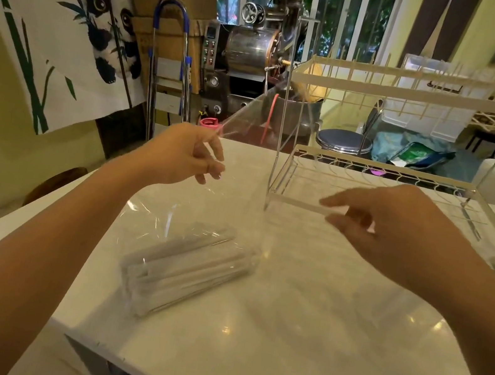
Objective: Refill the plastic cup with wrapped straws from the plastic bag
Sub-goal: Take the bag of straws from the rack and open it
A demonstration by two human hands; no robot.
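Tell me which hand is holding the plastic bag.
The left hand: its fingers pinch the clear plastic bag by its top. The right hand hovers by the dish rack, holding nothing visible.

Two bare forearms (68, 222) — no sleeves (nothing worn).

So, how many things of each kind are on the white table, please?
Plastic bag with wrapped straws inside, held by the left hand: 1
White wire rack: 1
Plastic cup: 0 in view
Total: 2
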